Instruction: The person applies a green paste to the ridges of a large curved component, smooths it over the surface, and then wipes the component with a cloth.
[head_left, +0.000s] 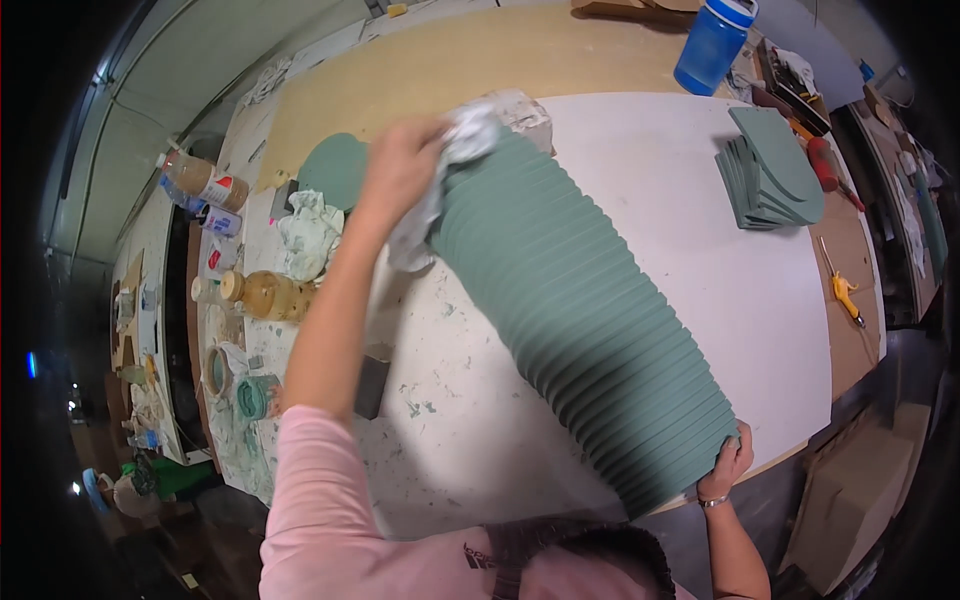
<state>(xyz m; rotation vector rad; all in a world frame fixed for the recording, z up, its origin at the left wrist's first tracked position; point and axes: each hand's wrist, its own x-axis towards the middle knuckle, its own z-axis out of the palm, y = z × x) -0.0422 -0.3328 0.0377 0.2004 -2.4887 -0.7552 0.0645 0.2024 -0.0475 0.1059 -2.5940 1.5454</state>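
Observation:
A long row of thin green pieces, fanned so that their edges overlap like ribs, runs diagonally across the white board from far left to near right. My left hand is closed around a white cloth, which lies against the far end of the row and hangs down beside it. Motion blurs this hand and the cloth a little. At the near right end, my right hand grips the corner of the row, with its fingers bent over the edge. Its palm is partly hidden.
A stack of green pieces, a red-handled tool and a yellow air gun sit on the right. A blue bottle stands at the back. On the left are a crumpled cloth, an amber bottle and a green-stained jar.

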